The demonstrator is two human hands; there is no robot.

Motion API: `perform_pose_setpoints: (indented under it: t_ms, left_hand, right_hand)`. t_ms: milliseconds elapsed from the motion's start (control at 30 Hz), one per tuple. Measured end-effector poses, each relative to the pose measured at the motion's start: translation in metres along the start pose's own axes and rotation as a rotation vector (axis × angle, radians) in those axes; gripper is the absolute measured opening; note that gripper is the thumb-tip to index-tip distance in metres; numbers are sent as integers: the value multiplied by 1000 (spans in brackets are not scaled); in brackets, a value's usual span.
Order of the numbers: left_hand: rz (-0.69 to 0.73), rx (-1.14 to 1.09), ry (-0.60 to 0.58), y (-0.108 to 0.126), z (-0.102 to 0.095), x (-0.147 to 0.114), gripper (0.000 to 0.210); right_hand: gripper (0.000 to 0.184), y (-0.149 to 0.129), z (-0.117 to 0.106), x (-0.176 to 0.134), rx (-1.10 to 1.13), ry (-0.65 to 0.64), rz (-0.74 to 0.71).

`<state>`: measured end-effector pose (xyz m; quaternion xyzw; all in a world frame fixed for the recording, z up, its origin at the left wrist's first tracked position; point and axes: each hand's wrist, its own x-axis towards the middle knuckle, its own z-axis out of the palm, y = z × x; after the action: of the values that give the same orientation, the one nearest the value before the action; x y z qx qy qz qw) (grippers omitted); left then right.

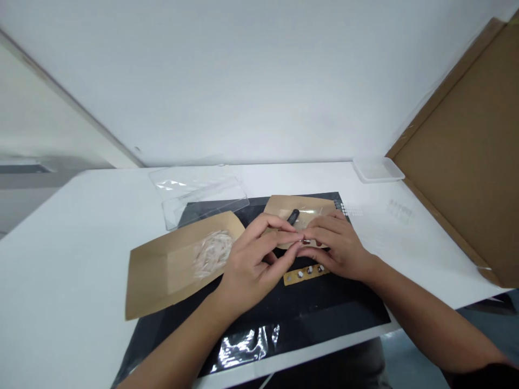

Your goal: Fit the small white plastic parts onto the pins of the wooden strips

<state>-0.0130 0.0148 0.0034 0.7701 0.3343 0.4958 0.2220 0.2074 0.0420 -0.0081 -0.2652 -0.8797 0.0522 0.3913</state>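
My left hand (253,265) and my right hand (344,246) meet over the black mat (324,308). The fingertips of both are pinched together around a small shiny piece (306,241), partly reddish and partly silvery. Fingers cover most of it, so its kind is unclear. Just below them lies a tan strip (294,279) carrying several small shiny round pieces. Behind my hands a brown paper tray (279,204) holds a black object (293,216) and some clear plastic; my fingers hide part of it.
Left of my hands, a larger brown paper tray (150,275) contains a heap of thin whitish pieces (214,251). Clear plastic sheets or lids (203,197) lie behind it. A translucent shallow container (379,170) sits at the back right, beside an upright cardboard panel (466,146). A white wall closes the back.
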Motion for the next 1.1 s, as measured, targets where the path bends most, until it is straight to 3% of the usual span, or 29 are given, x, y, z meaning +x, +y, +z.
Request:
perform_pose_setpoints:
  t_ms: [167, 233, 367, 567, 833, 1100]
  left_hand:
    - [79, 67, -30, -1, -10, 5, 16]
    - [111, 84, -65, 1, -17, 7, 16]
    - [120, 117, -275, 2, -31, 10, 12]
    - [156, 347, -560, -5, -28, 5, 11]
    - [196, 500, -712, -2, -16, -4, 9]
    - [174, 618, -851, -2, -13, -6, 23]
  right_hand:
    - [63, 2, -11, 2, 32, -172, 90]
    - [67, 4, -16, 2, 75, -286, 107]
    - [51, 5, -20, 1, 130, -507, 44]
    - [43, 0, -24, 2, 121, -549, 23]
    - [27, 1, -27, 2, -9, -635, 82]
    - [12, -2, -22, 3, -7, -671, 99]
